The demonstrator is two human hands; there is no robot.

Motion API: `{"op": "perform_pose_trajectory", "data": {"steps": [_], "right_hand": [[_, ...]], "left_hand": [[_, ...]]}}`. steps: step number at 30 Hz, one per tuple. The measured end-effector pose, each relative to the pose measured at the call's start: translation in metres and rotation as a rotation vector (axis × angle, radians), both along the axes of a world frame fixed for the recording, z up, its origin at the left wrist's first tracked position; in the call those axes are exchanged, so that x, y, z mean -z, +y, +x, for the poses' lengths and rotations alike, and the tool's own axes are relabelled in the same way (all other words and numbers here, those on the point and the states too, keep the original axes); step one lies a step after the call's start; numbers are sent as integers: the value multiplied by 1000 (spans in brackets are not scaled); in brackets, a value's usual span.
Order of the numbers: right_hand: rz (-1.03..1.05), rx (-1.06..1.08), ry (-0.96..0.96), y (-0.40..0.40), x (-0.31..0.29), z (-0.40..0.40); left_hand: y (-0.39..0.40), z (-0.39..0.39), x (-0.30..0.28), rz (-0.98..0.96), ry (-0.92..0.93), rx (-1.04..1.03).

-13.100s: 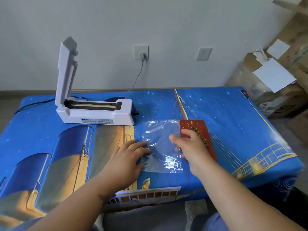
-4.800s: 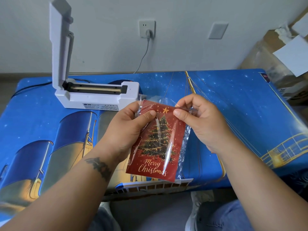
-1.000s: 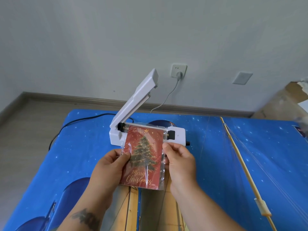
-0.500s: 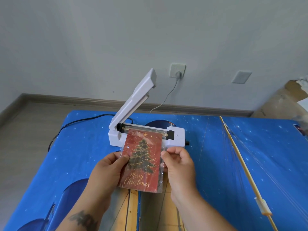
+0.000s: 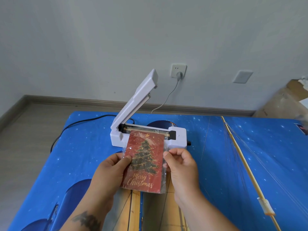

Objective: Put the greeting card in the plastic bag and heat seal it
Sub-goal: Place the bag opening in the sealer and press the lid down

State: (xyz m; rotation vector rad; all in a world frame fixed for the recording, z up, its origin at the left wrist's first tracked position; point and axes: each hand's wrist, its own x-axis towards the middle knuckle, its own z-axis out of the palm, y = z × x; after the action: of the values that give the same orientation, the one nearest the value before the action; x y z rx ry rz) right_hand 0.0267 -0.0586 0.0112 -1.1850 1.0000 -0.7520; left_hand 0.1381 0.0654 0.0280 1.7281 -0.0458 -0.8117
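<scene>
Holding the bagged Christmas card (image 5: 144,162) by its side edges | left hand (image 5: 110,172) and right hand (image 5: 181,165) both pinch the plastic bag (image 5: 165,165) | long axis runs 6-to-12, open mouth on the heat sealer (image 5: 176,137) strip | we judge lid (image 5: 136,99) must close next

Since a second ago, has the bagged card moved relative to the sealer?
No, barely. The card in its bag lies with its top edge at the sealer bar as before; both hands, left and right, keep their grip.
</scene>
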Motion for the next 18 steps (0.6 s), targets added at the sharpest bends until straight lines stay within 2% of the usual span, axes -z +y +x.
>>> {"op": "perform_pose_trajectory", "data": {"steps": [13,18], "right_hand": [[-10,1,12,1,0,0],[-96,34,20,-6,-6,2]], "left_hand": [[1,1,1,16,-4,17],[3,1,0,13,-3,14]]}}
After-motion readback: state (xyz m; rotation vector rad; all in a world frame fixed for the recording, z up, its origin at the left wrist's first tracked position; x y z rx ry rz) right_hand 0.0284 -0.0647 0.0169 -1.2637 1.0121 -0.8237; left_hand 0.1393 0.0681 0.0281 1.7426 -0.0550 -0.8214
